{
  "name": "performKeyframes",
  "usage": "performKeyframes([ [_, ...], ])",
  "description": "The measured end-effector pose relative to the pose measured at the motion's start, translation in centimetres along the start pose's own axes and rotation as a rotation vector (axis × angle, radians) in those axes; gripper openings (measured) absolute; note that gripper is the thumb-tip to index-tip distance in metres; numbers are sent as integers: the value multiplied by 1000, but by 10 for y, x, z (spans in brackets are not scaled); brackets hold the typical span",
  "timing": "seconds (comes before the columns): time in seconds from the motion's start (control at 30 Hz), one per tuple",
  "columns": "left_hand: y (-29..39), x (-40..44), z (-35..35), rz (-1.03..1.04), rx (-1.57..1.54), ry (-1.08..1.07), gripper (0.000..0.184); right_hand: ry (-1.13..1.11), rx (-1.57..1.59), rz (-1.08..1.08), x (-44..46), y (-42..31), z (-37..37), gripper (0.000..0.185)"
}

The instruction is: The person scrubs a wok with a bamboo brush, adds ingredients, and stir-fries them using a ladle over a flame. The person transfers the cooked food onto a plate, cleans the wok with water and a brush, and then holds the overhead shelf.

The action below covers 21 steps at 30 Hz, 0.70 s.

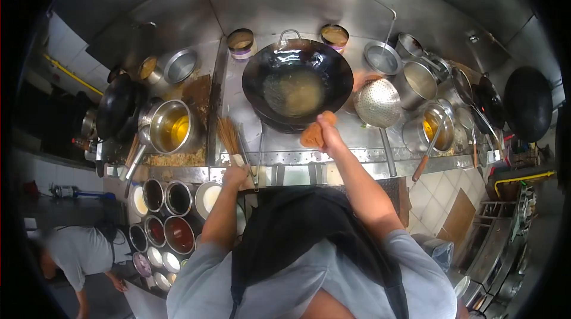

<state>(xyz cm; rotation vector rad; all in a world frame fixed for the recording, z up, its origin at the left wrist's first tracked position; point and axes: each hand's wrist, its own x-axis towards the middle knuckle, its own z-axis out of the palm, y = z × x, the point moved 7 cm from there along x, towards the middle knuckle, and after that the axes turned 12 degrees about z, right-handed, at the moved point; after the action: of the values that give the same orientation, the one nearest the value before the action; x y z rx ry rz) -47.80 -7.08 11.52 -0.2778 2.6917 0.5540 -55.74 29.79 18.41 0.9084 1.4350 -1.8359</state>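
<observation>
In the head view, a wide black metal wok (257,78) stands in the middle of the steel stove, with cloudy yellowish liquid (300,94) at its bottom. The right hand (329,132) is closed firmly on a folded orange-brown cloth (311,137) at the near rim of the wok; the cloth probably protects the fingers against hot metal. Whether a handle lies under this cloth, I cannot tell, because the hand and the cloth cover the place. The left hand (236,175) is clamped around the pale end of a brown brush of thin sticks (227,134), its bristles pointing away from the person, near the wok but apart from it. To the right of the wok rests a round, perforated steel skimmer (378,102), its handle towards the person, which seems convenient for grasping.
</observation>
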Motion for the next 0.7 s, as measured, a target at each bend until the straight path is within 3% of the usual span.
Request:
performKeyframes([
  [0.03, -2, 1, 9, -48, -74, -67, 106, 11, 3, 0, 2, 0, 10, 50],
  [0.13, 10, -11, 1, -90, -121, -77, 106, -42, 115, 110, 15, 7, 22, 34],
  [0.2, -13, 3, 23, -55, -175, -10, 102, -205, 162, 224, 37, 18, 30, 25],
  [0.27, -15, -2, 12, -16, -218, 57, 98, -238, 209, 169, 47, 26, 33, 30],
  [0.33, 2, -22, -8, -74, -1007, -42, 82, -272, 258, 105, 43, 24, 36, 35],
  [0.37, 4, -29, -19, -50, -1242, -23, 68, -232, 320, 76, 26, 22, 37, 35],
  [0.4, 4, -38, -28, -50, -1235, -24, 68, -192, 382, 50, 8, 22, 37, 36],
  [0.47, 28, -67, -73, 72, -1635, 28, 64, -206, 459, 47, -23, 26, 43, 34],
  [0.5, 36, -77, -92, 77, -1626, 20, 64, -216, 531, 38, -34, 29, 42, 35],
  [0.6, 69, -96, -161, 459, -1655, 87, 71, -283, 581, -5, -50, 49, 39, 34],
  [0.7, 102, -102, -217, 592, -1603, 99, 71, -327, 628, 38, -69, 58, 45, 29],
])
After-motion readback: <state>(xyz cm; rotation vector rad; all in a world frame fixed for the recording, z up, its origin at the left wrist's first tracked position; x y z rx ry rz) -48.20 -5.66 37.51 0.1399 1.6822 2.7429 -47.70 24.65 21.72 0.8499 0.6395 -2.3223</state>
